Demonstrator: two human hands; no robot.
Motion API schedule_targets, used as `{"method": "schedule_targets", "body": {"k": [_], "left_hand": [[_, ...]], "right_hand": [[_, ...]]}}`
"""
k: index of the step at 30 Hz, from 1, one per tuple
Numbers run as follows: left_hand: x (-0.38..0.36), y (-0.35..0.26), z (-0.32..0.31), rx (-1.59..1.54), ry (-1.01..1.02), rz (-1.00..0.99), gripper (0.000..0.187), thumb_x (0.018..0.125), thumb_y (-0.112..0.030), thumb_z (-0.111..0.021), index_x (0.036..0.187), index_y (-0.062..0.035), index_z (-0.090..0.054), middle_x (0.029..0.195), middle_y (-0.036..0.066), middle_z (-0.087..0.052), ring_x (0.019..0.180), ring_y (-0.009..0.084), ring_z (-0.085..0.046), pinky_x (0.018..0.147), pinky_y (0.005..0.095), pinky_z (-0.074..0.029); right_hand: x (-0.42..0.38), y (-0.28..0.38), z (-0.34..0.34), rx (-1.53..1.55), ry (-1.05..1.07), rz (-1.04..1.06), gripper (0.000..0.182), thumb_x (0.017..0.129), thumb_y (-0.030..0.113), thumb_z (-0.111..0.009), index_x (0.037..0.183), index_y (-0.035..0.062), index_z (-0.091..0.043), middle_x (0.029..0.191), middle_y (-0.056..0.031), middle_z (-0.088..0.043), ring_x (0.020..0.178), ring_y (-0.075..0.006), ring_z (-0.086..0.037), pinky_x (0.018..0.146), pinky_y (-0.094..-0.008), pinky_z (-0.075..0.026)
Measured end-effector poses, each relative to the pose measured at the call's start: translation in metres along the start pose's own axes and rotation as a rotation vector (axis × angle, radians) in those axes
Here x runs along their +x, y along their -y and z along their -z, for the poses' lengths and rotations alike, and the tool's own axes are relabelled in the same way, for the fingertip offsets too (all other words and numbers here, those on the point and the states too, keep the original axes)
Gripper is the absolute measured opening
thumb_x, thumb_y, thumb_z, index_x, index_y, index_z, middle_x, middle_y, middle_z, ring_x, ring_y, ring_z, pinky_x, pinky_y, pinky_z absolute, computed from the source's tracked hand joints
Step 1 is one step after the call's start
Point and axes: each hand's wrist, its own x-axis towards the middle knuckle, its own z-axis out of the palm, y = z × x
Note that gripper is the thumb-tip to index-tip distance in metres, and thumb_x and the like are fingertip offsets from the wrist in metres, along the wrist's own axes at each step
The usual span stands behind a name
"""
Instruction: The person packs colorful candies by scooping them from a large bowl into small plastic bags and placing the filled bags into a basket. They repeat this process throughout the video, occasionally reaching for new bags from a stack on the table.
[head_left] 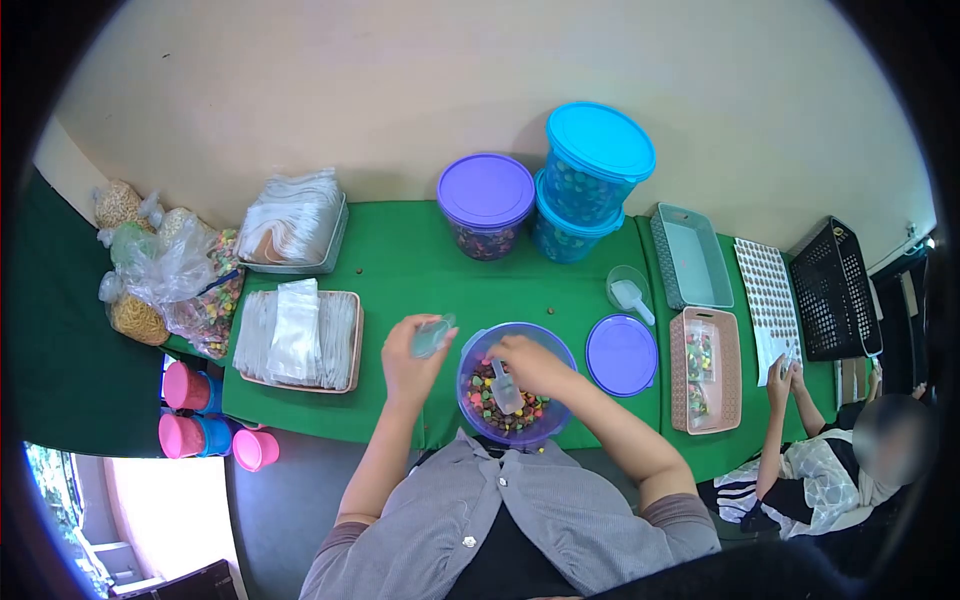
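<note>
My left hand [405, 365] is raised just left of the purple tub [567, 350], its fingers closed on a small clear plastic cup [433, 337]. Inside the tub lie many small multicoloured candies [482, 408]. Over them, my right hand [527, 364] grips a clear plastic scoop [507, 396] by its handle, with the scoop's bowl down among the candies. To the right of the tub a purple lid [622, 355] lies flat on the green cloth. Behind that lid rests a clear cup [622, 283] with a white scoop [632, 298] in it.
Baskets of clear bags [298, 335] stand at left, near bulging bags of snacks [195, 280]. Lidded tubs [487, 195] line the back. At right are a pink basket [712, 400] with filled packets, a sticker sheet [765, 290], a black basket [835, 290] and another person [810, 470].
</note>
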Motion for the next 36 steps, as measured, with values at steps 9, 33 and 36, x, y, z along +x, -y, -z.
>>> {"method": "schedule_targets", "body": {"k": [9, 33, 36], "left_hand": [[-0.030, 0.038, -0.039, 0.233, 0.358, 0.141, 0.045, 0.068, -0.017, -0.079, 0.104, -0.0064, -0.054, 0.096, 0.014, -0.067, 0.092, 0.0339, -0.066, 0.081, 0.0410, -0.051], [-0.004, 0.041, -0.083, 0.134, 0.120, 0.193, 0.034, 0.074, -0.010, -0.076, 0.102, -0.0059, -0.057, 0.096, 0.012, -0.068, 0.094, 0.0284, -0.067, 0.081, 0.0368, -0.051], [-0.005, 0.045, -0.083, 0.129, 0.123, 0.158, 0.034, 0.074, -0.010, -0.076, 0.102, -0.0058, -0.056, 0.096, 0.012, -0.068, 0.093, 0.0279, -0.067, 0.080, 0.0369, -0.051]], "right_hand": [[0.018, -0.055, -0.072, -0.578, 0.330, 0.113, 0.013, 0.076, 0.015, -0.064, 0.078, 0.0063, -0.073, 0.103, -0.0120, -0.065, 0.103, -0.0281, -0.058, 0.081, -0.0385, -0.051], [0.039, -0.113, -0.041, 0.061, 0.845, -0.348, 0.023, 0.090, 0.019, -0.052, 0.106, 0.0064, -0.063, 0.087, -0.0117, -0.068, 0.073, -0.0239, -0.066, 0.061, -0.0402, -0.053], [0.033, -0.109, -0.040, 0.394, 0.739, -0.506, 0.023, 0.095, 0.024, -0.049, 0.102, 0.0061, -0.062, 0.079, -0.0072, -0.064, 0.062, -0.0178, -0.061, 0.055, -0.0349, -0.052]]}}
